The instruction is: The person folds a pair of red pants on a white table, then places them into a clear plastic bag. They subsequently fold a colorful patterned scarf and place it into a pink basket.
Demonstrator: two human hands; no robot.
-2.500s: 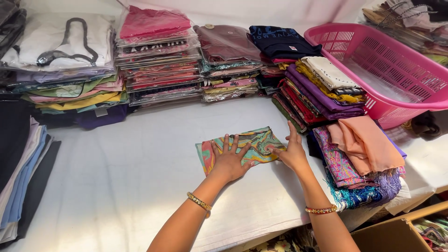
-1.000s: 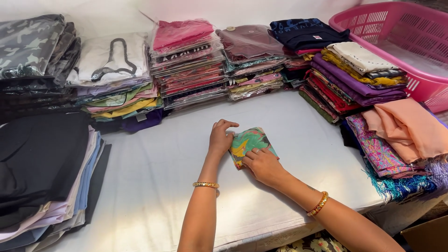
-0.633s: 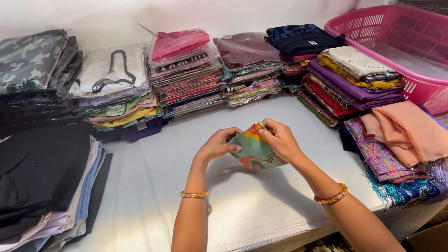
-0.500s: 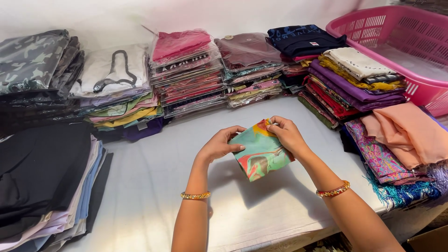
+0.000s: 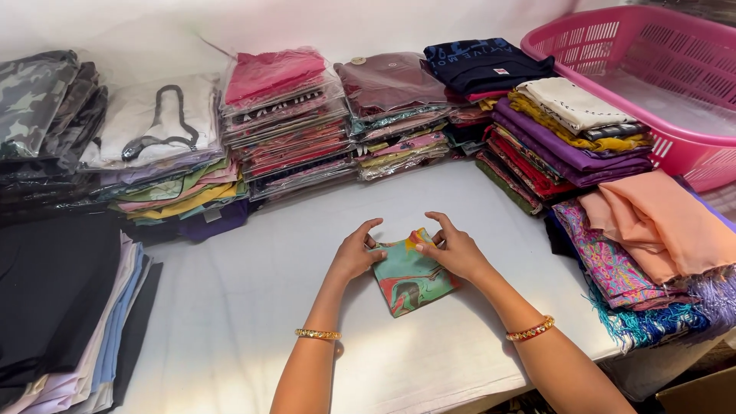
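Head view looks down on my two hands meeting over a small folded cloth (image 5: 412,273), patterned in green, orange and yellow, lying on the white table (image 5: 230,307) near its front edge. My left hand (image 5: 356,253) pinches the cloth's left edge, fingers closed on it; my right hand (image 5: 454,249) presses and grips the upper right corner. I judge it light, soft and floppy, likely to unfold if lifted by one corner, so hold both sides across the fold. Open table lies left and in front; packaged clothes (image 5: 285,123) stand behind, folded fabric stacks (image 5: 560,138) and a pink basket (image 5: 690,146) crowd the right.
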